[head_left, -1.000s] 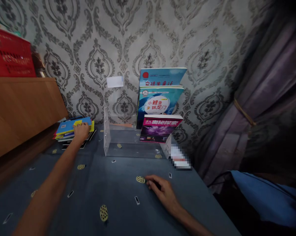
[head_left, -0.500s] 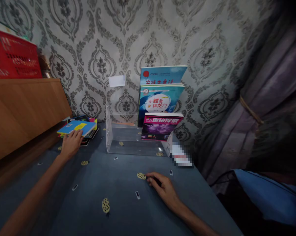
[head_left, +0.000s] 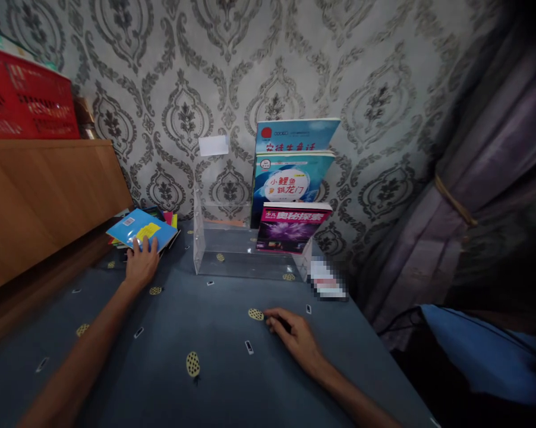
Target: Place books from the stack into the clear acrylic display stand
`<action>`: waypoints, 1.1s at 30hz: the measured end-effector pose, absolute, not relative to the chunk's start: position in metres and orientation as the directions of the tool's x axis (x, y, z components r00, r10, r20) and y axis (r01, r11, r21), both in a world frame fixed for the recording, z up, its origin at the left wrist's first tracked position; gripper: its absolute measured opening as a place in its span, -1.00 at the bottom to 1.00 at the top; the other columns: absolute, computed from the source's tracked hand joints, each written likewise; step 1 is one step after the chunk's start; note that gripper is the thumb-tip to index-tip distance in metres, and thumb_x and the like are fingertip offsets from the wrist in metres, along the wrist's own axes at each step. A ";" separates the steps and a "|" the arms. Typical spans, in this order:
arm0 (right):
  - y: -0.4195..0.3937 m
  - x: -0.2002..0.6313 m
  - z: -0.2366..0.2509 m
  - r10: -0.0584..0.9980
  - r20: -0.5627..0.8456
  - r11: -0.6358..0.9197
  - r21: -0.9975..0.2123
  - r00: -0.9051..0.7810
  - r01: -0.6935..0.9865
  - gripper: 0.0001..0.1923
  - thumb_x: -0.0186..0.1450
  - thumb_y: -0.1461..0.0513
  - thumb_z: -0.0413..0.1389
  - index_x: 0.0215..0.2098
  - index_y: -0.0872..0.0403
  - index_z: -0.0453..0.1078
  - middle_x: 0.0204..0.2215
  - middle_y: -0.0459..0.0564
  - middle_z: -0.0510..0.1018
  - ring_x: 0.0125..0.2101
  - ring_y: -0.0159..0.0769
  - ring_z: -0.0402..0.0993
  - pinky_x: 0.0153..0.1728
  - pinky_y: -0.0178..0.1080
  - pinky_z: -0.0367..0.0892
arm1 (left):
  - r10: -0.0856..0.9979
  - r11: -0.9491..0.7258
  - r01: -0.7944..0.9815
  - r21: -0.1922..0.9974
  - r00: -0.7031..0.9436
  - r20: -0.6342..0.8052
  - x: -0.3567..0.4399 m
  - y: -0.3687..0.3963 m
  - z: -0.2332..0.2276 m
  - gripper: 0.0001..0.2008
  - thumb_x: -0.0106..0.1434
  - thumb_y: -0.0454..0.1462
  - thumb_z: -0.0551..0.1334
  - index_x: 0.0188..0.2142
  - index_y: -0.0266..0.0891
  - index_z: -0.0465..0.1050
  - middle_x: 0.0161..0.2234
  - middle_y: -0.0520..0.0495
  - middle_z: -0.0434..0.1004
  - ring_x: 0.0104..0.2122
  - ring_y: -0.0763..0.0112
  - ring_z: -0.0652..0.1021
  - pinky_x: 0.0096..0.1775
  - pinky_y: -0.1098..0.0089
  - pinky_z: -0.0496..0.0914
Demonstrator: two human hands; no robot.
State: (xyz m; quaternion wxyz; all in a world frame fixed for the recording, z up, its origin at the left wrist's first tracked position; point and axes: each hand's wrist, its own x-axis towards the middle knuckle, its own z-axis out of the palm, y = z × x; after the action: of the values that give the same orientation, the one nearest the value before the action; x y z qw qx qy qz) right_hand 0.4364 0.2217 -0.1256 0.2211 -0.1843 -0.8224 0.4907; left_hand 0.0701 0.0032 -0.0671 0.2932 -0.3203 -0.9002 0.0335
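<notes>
So the left hand (head_left: pixel 141 265) is stretched out across the table (head_left: pixel 223 356) and has hold of the blue book (head_left: pixel 141 229). The fingers come up over the book's near edge and the thumb looks tucked underneath, so the book sits just past the fingertips, tilted up at the near side. Right under it and a bit further out from that hand is a messy stack of other books (head_left: pixel 163 220), with pink and yellow edges poking out on the side toward the stand.

Off to the right of that hand, close by, there's a clear acrylic book stand (head_left: pixel 232 252) against the patterned wall. Three books are lined up in it in steps: a pink-purple one (head_left: pixel 290 229) in front, a teal one (head_left: pixel 290 181) behind it, and a blue one (head_left: pixel 295 135) at the very back.

The right hand (head_left: pixel 295 339) is nearer the camera, resting palm down on the blue tablecloth, fingers loosely curled and holding nothing. It's well apart from the blue book.

To the left of the left hand runs a wooden cabinet (head_left: pixel 40 196) with a red crate (head_left: pixel 25 101) on top.
</notes>
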 end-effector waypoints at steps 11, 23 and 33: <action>0.223 0.435 -0.127 0.514 0.205 0.449 -0.892 -0.833 0.057 -0.63 0.29 0.02 0.06 -0.20 0.07 0.58 -0.35 0.06 0.65 -0.39 -0.15 0.58 -0.29 -0.15 0.47 | 0.686 0.719 0.646 -0.258 -0.595 0.419 0.093 -0.052 -0.086 -0.44 0.33 -0.35 -0.05 0.29 -0.29 0.30 0.33 -0.37 0.23 0.35 -0.26 0.14 0.20 -0.26 0.18; 0.223 0.434 -0.126 0.503 0.178 0.448 -0.890 -0.845 0.079 -0.62 0.28 0.03 0.04 -0.17 0.09 0.57 -0.35 0.07 0.66 -0.37 -0.15 0.59 -0.28 -0.13 0.49 | 0.862 0.492 0.868 0.073 -0.497 0.099 0.133 -0.121 -0.112 -0.46 0.36 -0.01 0.03 0.28 0.00 0.32 0.28 -0.10 0.37 0.28 0.06 0.35 0.24 -0.02 0.27; 0.219 0.435 -0.126 0.511 0.199 0.453 -0.889 -0.836 0.065 -0.66 0.30 0.11 0.04 -0.15 0.10 0.56 -0.34 0.05 0.66 -0.37 -0.21 0.59 -0.27 -0.19 0.48 | 0.574 0.790 0.599 0.131 -0.798 0.185 0.043 -0.057 -0.121 -0.35 0.34 -0.01 -0.02 0.28 -0.36 0.27 0.29 -0.37 0.30 0.32 -0.09 0.26 0.22 -0.03 0.25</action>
State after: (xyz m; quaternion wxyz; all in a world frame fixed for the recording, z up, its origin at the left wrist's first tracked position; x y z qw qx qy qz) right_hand 0.4352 0.2193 -0.1262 0.2260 -0.1751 -0.8220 0.4926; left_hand 0.0430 -0.0570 -0.1206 0.0680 -0.3108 -0.9436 -0.0919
